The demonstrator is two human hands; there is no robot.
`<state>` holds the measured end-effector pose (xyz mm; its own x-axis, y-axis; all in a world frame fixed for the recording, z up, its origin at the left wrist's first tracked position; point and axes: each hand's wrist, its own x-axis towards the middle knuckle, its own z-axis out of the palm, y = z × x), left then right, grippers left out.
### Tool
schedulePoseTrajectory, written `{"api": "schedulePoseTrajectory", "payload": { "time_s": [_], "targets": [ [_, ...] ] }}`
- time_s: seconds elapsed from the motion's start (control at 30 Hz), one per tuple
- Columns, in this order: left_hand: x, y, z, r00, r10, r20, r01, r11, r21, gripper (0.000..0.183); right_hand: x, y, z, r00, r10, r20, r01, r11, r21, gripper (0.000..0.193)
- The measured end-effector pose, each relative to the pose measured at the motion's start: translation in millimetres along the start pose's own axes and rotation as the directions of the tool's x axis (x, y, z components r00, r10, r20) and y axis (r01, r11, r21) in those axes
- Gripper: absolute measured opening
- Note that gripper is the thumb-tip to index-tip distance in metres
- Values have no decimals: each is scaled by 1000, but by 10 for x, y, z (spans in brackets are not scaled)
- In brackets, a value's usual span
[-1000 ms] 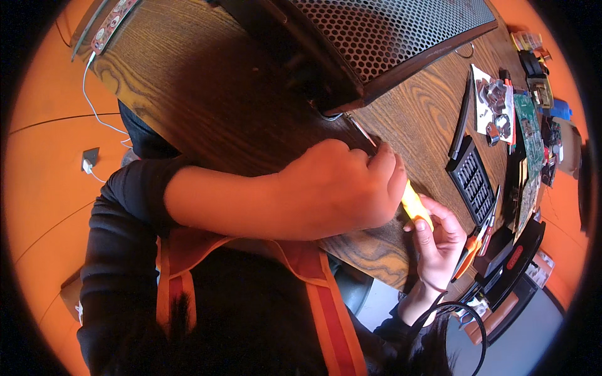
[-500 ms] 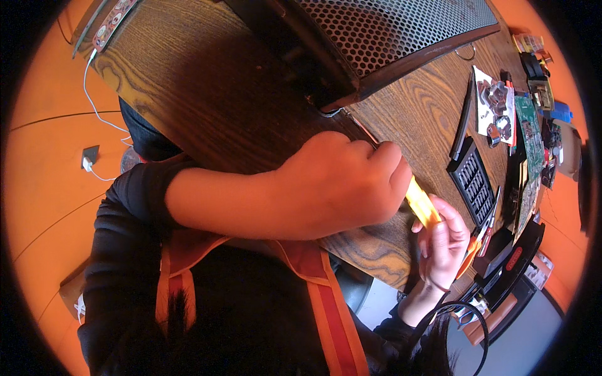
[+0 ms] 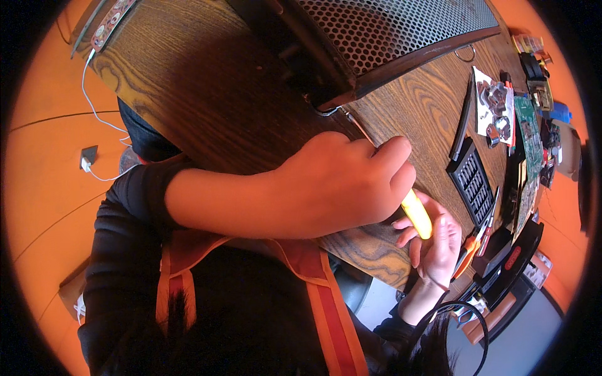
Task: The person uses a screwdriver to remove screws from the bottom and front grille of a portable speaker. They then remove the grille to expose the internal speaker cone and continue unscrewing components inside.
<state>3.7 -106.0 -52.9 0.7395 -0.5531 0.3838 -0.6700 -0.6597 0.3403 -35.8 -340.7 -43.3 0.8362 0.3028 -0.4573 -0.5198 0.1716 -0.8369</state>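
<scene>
My left hand (image 3: pixel 351 182) is closed in a fist around a screwdriver with a yellow handle (image 3: pixel 417 214). Its thin metal shaft (image 3: pixel 358 126) comes out past my knuckles and slants up to the lower corner of a dark case with a perforated metal grille (image 3: pixel 401 37). Whether the tip is seated in anything I cannot make out. Close by the rounded end of the handle is my right hand (image 3: pixel 439 247), its fingers apart and curved loosely around that end, not gripping it.
All this lies on a wood-grain table (image 3: pixel 207 69). To the right are a black slotted tray (image 3: pixel 473 182), orange-handled pliers (image 3: pixel 467 254), a white sheet with dark metal parts (image 3: pixel 493 103) and a green circuit board (image 3: pixel 528 135). A power strip (image 3: pixel 111 25) sits at the far left corner.
My right hand's fingers have let go of the handle end and spread apart. The yellow handle has tilted slightly downward and left, and my left fist has turned a little around it.
</scene>
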Motion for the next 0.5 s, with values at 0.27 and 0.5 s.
{"api": "schedulePoseTrajectory", "payload": {
  "time_s": [0.27,0.5],
  "targets": [
    [-110,64,-95,996,-85,-4,85,993,85,27,-7,75,53,888,-458,-41,372,768,-522,27],
    [-237,-77,-123,981,-195,-5,191,951,244,37,-2,77,47,866,-500,-30,396,720,-570,26]
  ]
}}
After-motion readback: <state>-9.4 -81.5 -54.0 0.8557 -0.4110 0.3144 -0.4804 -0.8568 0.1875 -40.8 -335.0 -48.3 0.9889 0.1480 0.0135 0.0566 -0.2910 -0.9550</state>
